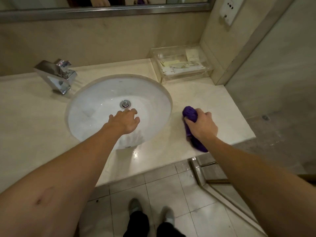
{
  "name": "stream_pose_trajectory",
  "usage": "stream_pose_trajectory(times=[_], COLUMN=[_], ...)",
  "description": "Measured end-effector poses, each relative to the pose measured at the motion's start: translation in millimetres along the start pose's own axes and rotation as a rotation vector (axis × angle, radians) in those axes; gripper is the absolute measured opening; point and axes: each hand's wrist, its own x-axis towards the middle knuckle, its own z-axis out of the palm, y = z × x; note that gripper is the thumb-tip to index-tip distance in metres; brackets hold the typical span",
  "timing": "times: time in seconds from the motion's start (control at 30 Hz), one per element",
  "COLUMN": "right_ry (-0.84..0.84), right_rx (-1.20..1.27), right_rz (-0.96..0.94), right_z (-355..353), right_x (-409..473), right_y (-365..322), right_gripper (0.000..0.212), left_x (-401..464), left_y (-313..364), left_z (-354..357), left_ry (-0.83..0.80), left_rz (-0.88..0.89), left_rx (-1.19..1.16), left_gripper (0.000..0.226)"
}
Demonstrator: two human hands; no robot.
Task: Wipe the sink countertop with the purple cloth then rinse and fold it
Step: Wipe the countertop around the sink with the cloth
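Plenty of bare desk right of the sink bowl, out to the side wall. The clear plastic tray blocks the back right corner, and the chrome faucet stands behind the bowl on the left.

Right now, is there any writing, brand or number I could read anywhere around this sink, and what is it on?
No text can be read in this view.
Packets in the clear box: printed marks, too small and blurred to read.
Pale card at the back of the box: faint print, unreadable.
White wall fitting: dark spots only, no legible label.
Faucet and purple cloth: no visible lettering.
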Motion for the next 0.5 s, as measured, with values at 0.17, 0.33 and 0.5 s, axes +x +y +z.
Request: stream_pose_trajectory(times=[0.17,0.33,0.5], right_ry=[0.046,0.065,0.046], right_rx=[-0.025,0.025,0.045], right_rz=[0.065,0.074,0.014], right_z=[5.3,29.1,67.7], right_x=[-20.2,-51.6,-87.4], right_y=[33.4,3.0,-65.5], right_gripper=[0.05,0.046,0.044], left_x=[-21.6,-42.5,-50.9], left_y=[-8.4,-22.2,-48.9], left_z=[13.9,8.3,-18.0], left_ry=[-0.002,0.023,0.086], left_rz=[-0.051,-0.077,-0.063], left_rx=[0.037,0.047,0.052], left_gripper=[0.047,0.048,0.047])
